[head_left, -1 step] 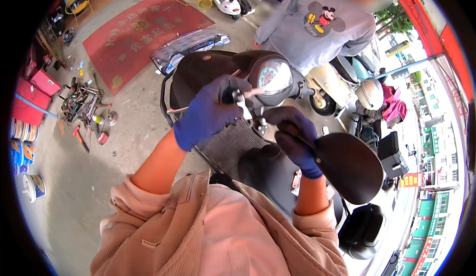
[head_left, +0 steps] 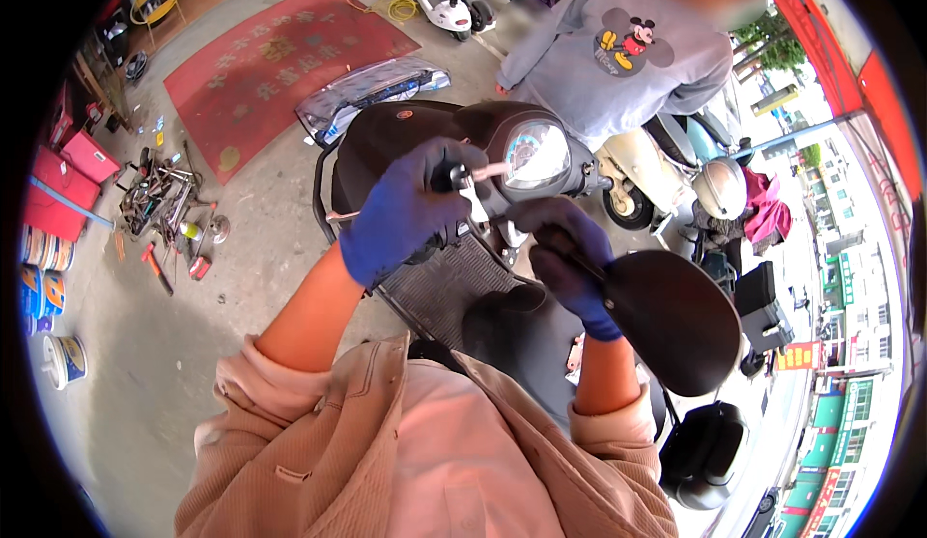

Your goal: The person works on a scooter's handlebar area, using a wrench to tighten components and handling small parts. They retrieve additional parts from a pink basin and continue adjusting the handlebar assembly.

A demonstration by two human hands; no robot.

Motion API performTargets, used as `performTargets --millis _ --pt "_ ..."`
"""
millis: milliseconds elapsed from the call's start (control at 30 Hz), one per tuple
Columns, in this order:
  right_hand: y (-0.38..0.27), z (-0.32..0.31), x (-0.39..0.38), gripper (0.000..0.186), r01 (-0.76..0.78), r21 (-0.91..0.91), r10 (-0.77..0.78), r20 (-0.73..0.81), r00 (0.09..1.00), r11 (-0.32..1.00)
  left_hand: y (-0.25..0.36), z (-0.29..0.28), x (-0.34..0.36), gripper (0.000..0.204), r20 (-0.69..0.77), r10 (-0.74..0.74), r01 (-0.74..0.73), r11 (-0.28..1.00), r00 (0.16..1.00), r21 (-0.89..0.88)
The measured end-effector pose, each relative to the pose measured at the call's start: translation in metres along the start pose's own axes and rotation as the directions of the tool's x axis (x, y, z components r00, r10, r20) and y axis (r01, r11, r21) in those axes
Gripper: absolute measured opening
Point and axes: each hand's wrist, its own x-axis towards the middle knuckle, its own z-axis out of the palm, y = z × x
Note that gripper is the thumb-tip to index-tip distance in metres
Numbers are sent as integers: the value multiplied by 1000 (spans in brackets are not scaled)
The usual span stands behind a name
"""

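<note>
mirror (head_left: 674, 324), smooth, dark and oval, gripped in the right hand (head_left: 572, 258); left hand (head_left: 406, 208) grasps a shiny metal piece (head_left: 474, 200).

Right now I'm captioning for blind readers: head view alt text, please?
The blue-gloved right hand holds a black mirror, and the left hand a small silvery piece, above a dark scooter. Beyond stands a person in grey; a red mat lies at upper left.

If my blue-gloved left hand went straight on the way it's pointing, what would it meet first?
Your blue-gloved left hand would probably meet the round, pale-faced, clear-covered dashboard first, toward the upper right, though depth is hard to judge here.
</note>
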Motion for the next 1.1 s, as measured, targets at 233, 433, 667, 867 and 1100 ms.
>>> performTargets --millis 233,433,667,867,1100 --pt "20 5 65 34 89 -144 -71 126 990 986 -40 -31 32 40 -223 97 -71 990 970 121" --pt "19 -1 70 32 -24 -243 75 204 976 970 -55 -27 35 36 -284 131 -74 976 950 205" --pt "10 7 75 34 172 -374 -39 338 941 912 -60 -28 33 26 -317 199 -124 962 927 242" --pt "19 2 75 36 256 -448 -69 393 917 857 -76 -31 39 28 -287 61 -1 979 956 205" --pt "11 11 65 32 182 -549 -10 301 954 816 -87 -26 39 29 -311 160 -19 911 937 412"
